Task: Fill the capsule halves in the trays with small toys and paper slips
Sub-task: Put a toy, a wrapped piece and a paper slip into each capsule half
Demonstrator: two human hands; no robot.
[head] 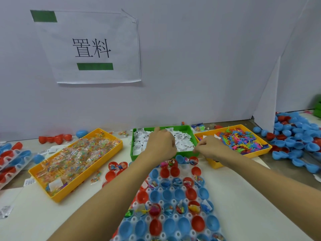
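Your left hand curls over the green tray at twelve o'clock, gathering paper slips. Your right hand pinches something at its one-o'clock edge; what, I cannot tell. The capsule halves wait at six o'clock, within easy reach.

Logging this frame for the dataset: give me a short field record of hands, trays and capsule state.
left hand: over the green tray, fingers curled into the paper slips; grip hidden
right hand: at the green tray's right edge, fingers pinched; whether they hold a slip is unclear
left yellow tray: clear packets of coloured bits
right yellow tray: small plastic toys
capsule tray: red and blue halves, some filled, several empty
loose capsule halves: piled at far right
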